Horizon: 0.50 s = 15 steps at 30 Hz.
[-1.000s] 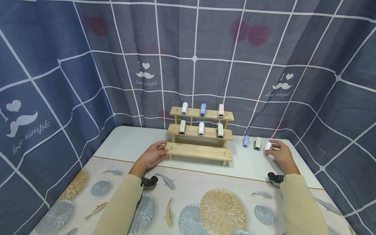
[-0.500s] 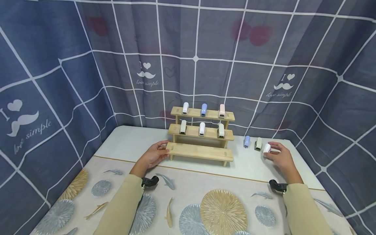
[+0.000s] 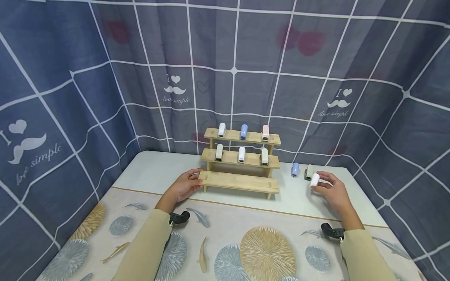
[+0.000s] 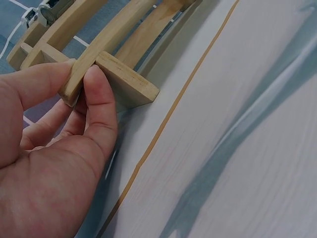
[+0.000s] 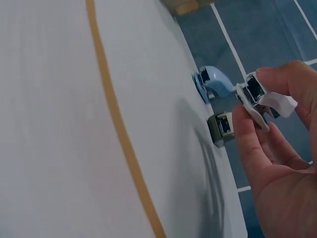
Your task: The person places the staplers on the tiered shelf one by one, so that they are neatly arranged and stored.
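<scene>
My right hand (image 3: 334, 192) pinches a white mini stapler (image 3: 314, 180) between thumb and fingers. In the right wrist view, the white stapler (image 5: 255, 94) is tilted and held off the table. A blue stapler (image 3: 295, 169) and a cream stapler (image 3: 308, 172) stand on the table just left of that hand. My left hand (image 3: 183, 185) pinches the left end of the bottom board of a three-tier wooden display rack (image 3: 239, 181). Its thumb and index finger grip the board end (image 4: 79, 82) in the left wrist view. The bottom board carries nothing.
On the top tier stand a white stapler (image 3: 222, 130), a blue one (image 3: 243, 132) and a pink one (image 3: 265, 132). The middle tier bears two cream staplers and a white stapler (image 3: 241, 154). A checked curtain (image 3: 211, 89) hangs behind the table (image 3: 147, 171).
My right hand has lifted the white stapler and brought it left and toward me, beside the cream one. The left hand keeps its grip on the rack.
</scene>
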Available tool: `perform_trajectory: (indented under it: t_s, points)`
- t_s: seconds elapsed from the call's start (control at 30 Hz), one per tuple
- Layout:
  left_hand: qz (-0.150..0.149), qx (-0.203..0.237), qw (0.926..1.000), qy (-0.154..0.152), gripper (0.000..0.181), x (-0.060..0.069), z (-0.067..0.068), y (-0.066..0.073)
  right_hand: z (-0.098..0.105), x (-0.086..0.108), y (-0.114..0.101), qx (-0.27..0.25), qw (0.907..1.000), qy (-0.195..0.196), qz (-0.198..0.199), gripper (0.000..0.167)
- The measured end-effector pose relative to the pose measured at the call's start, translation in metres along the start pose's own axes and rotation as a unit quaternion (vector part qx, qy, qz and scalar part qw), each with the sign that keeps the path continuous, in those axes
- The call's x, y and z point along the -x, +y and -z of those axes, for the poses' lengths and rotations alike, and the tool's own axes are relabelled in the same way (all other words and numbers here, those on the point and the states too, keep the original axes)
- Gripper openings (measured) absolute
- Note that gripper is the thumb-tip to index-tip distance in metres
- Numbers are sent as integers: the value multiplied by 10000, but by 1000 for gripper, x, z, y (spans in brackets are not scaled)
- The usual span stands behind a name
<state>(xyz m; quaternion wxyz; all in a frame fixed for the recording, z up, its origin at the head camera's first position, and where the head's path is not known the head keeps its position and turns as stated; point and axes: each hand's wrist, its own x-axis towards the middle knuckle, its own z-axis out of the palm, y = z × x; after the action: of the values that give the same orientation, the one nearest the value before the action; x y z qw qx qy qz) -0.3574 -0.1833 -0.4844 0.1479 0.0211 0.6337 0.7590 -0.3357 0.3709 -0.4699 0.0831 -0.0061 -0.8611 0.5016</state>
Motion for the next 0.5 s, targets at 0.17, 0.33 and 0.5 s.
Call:
perform_trajectory:
  t_s: [0.17, 0.33, 0.5]
  points:
    - [-18, -11, 10000, 38, 68, 1, -1, 1, -6, 9, -6, -189, 9996, -90, 173, 74]
    - [-54, 6, 10000, 47, 67, 1, -2, 2, -15, 17, -15, -464, 9980, -132, 398, 72]
    - [-59, 1, 10000, 63, 67, 0, -2, 2, -26, 24, -22, -594, 9966, -196, 545, 71]
